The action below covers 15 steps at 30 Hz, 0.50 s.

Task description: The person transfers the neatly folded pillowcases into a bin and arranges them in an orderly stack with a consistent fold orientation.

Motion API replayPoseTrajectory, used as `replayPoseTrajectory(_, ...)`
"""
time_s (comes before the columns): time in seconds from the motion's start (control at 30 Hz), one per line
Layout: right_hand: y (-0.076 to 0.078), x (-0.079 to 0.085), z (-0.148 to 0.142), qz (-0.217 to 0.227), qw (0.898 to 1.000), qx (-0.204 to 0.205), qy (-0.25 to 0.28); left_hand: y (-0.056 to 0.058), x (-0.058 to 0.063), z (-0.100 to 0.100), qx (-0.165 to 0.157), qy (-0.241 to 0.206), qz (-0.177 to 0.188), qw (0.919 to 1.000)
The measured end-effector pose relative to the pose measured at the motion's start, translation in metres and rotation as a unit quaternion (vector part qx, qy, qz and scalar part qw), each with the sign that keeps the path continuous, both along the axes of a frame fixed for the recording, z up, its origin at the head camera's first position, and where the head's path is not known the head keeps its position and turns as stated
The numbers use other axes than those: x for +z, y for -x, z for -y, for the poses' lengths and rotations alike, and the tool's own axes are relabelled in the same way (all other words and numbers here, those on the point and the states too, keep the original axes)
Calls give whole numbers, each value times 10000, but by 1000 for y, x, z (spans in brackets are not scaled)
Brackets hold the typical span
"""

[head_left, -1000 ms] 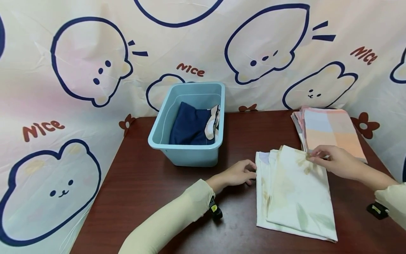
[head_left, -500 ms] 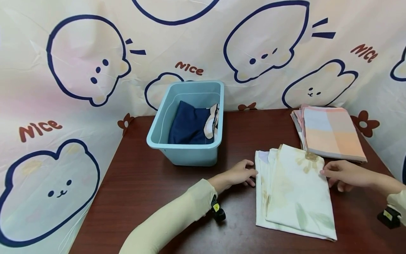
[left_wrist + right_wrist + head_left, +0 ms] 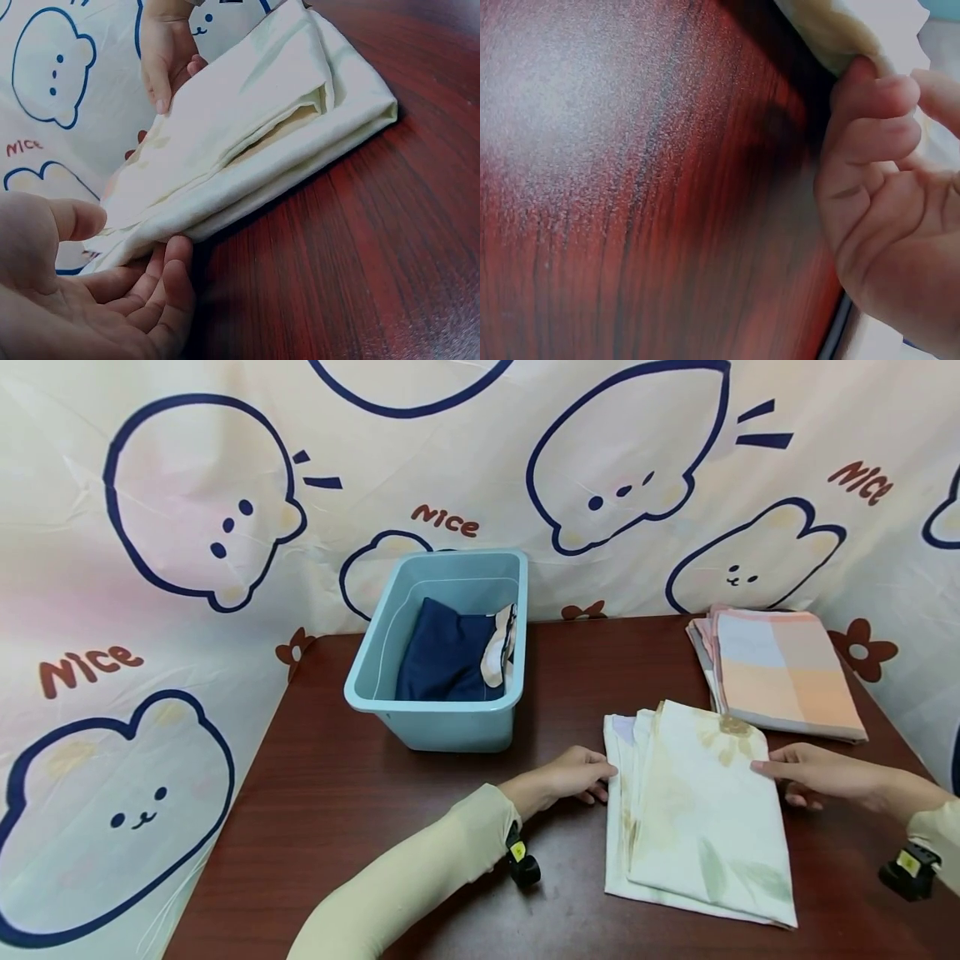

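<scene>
A folded white cloth with a pale flower and leaf print lies on the table at the right. My left hand holds its left edge, thumb on top. In the left wrist view that hand's fingers tuck under the cloth's folded layers. On the opposite side, my right hand pinches the right edge near the flower, thumb above and fingers beneath. The right wrist view shows curled fingers at the cloth's edge; only a corner of the cloth is seen there.
A blue plastic bin stands behind the left hand, with dark blue fabric and a light patterned piece inside. Behind the white cloth, a folded checked cloth lies by the table's right edge. A printed curtain hangs behind the dark red table.
My right hand has moved from the cloth's upper right corner, down and to its right edge, and grips there. My left hand has moved slightly right, its thumb now over the left edge.
</scene>
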State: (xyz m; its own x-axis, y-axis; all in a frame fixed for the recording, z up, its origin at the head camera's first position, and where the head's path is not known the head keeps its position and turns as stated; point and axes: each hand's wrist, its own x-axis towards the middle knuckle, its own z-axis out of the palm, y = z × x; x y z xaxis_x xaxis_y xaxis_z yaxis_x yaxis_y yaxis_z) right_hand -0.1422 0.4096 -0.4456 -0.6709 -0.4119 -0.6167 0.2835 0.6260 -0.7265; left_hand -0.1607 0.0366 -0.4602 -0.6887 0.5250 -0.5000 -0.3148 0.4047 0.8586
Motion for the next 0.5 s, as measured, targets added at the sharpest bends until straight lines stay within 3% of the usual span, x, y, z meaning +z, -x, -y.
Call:
replayPoseTrajectory(0.23,-2,-5,1,-415,9990,-43,-164,0,0,-1,-68,-43,-79,9999)
replayPoseTrajectory(0.5,-1,-8,3,-614,9978,-12,257,0,2,-4,137,-206,-78,9997)
